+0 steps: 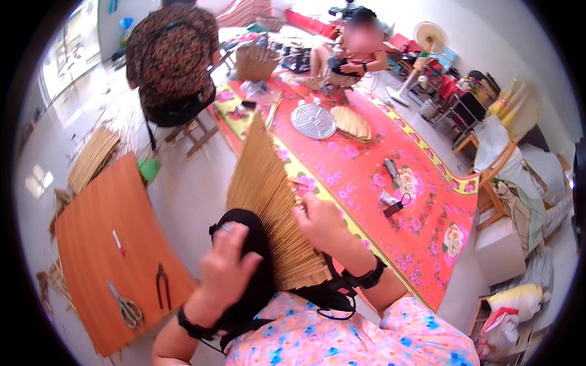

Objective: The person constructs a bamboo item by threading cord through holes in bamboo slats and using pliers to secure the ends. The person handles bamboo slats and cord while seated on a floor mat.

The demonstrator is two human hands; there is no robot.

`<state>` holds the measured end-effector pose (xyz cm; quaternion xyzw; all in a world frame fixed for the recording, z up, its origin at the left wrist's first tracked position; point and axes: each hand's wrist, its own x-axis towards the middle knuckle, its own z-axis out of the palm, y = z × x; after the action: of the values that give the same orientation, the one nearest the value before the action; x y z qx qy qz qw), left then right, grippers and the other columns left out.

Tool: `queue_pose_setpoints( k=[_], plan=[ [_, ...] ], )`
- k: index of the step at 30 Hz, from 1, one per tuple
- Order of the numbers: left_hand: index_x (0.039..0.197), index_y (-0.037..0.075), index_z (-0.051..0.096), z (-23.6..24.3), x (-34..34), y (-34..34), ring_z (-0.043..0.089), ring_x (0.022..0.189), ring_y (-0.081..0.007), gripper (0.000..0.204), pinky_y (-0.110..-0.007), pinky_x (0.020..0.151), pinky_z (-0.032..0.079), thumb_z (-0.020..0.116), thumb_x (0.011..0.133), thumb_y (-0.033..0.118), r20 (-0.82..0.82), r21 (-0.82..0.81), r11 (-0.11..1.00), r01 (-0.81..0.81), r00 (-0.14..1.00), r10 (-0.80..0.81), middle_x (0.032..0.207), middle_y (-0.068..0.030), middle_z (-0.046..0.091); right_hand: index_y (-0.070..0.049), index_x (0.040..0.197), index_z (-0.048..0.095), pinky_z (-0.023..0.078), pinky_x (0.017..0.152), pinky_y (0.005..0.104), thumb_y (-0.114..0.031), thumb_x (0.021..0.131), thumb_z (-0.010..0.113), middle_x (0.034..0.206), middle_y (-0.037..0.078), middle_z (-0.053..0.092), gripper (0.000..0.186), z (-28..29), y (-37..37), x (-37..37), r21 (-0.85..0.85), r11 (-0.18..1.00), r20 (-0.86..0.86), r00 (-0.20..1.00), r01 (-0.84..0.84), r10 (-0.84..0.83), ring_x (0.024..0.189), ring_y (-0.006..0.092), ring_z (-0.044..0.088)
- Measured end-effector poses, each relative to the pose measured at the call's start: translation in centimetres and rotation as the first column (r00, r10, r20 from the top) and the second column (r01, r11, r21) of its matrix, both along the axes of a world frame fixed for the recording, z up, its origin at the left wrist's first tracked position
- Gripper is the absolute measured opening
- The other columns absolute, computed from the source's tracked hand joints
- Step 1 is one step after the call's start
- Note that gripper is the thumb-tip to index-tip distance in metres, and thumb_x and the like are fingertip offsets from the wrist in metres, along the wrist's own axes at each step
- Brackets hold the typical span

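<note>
A long fan-shaped piece of pale straw strips (256, 183) lies across my lap, its narrow end pointing away from me. My right hand (314, 219) grips its right edge, fingers closed on the straw. Over my black-covered left knee, my left hand (226, 265) is raised, slightly blurred, thumb and fingers apart with nothing seen in them. On the wooden board (97, 207) at the left lie scissors (131, 316), black pliers (163, 283) and a small pink-white tool (119, 243).
A red floral mat (415, 250) holds a round metal tray (313, 122), straw pieces (353, 125) and small tools. Two people sit ahead, one on a stool (171, 61), one by a basket (256, 64). A fan (430, 39), wooden chairs (488, 201) and bags (519, 302) line the right.
</note>
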<state>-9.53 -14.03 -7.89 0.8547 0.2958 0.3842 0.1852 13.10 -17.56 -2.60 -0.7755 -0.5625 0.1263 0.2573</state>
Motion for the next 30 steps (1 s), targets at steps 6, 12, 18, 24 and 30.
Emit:
queue_pose_setpoints(
  k=[6, 12, 18, 24, 30],
  plan=[
    [0.134, 0.002, 0.044, -12.6, -14.2, 6.9, 0.048, 0.119, -0.0465, 0.056, -0.048, 0.099, 0.044, 0.065, 0.089, 0.027, -0.469, -0.098, 0.754, -0.649, 0.699, 0.54, 0.135, -0.032, 0.042, 0.003, 0.098, 0.061, 0.046, 0.064, 0.0475, -0.022, 0.091, 0.055, 0.078, 0.026, 0.063, 0.026, -1.0, -1.2, 2.0, 0.105, 0.993, 0.085, 0.995, -0.054, 0.045, 0.071, 0.0405, 0.063],
    [0.14, 0.006, 0.039, -20.4, -20.7, 2.5, 0.037, 0.13, -0.0438, 0.067, -0.05, 0.104, 0.038, 0.064, 0.088, 0.041, -0.624, -0.046, 0.603, -0.796, 0.494, 0.605, 0.14, -0.0299, 0.038, 0.001, 0.096, 0.059, 0.04, 0.054, 0.0362, -0.02, 0.093, 0.056, 0.06, 0.01, 0.054, 0.021, -0.7, -1.0, 2.0, -0.028, 0.999, 0.044, 0.998, -0.045, 0.046, 0.055, 0.0187, 0.051],
    [0.124, 0.006, 0.051, -24.5, -19.7, 2.2, 0.05, 0.109, -0.0347, 0.053, -0.046, 0.092, 0.043, 0.071, 0.081, 0.028, -0.538, 0.126, 0.654, -0.746, 0.502, 0.677, 0.117, -0.0178, 0.052, 0.001, 0.094, 0.06, 0.04, 0.054, 0.035, -0.021, 0.092, 0.058, 0.063, 0.012, 0.056, 0.022, -1.5, -1.5, 2.7, 0.07, 0.997, 0.033, 0.999, -0.044, 0.041, 0.056, 0.0157, 0.052],
    [0.107, 0.001, 0.056, -25.1, -22.1, 3.7, 0.056, 0.094, -0.0345, 0.038, -0.045, 0.083, 0.046, 0.073, 0.08, 0.022, -0.455, -0.09, 0.59, -0.803, 0.56, 0.693, 0.103, -0.0196, 0.058, 0.002, 0.096, 0.063, 0.043, 0.052, 0.0357, -0.028, 0.088, 0.064, 0.058, 0.013, 0.059, 0.031, -0.4, -0.7, 1.7, -0.038, 0.999, 0.022, 0.999, 0.028, -0.027, 0.051, 0.0209, 0.056],
    [0.102, 0.008, 0.06, -17.5, -17.6, 7.5, 0.058, 0.083, -0.0113, 0.021, -0.028, 0.072, 0.049, 0.052, 0.097, 0.027, 0.389, -0.908, 0.369, 0.198, 0.723, 0.571, 0.092, -0.001, 0.06, 0.002, 0.091, 0.065, 0.046, 0.052, 0.0346, -0.031, 0.087, 0.065, 0.058, 0.012, 0.062, 0.033, -0.3, -1.3, 1.6, -0.045, 0.998, -0.081, 0.996, 0.038, -0.041, 0.053, 0.0213, 0.061]
  ],
)
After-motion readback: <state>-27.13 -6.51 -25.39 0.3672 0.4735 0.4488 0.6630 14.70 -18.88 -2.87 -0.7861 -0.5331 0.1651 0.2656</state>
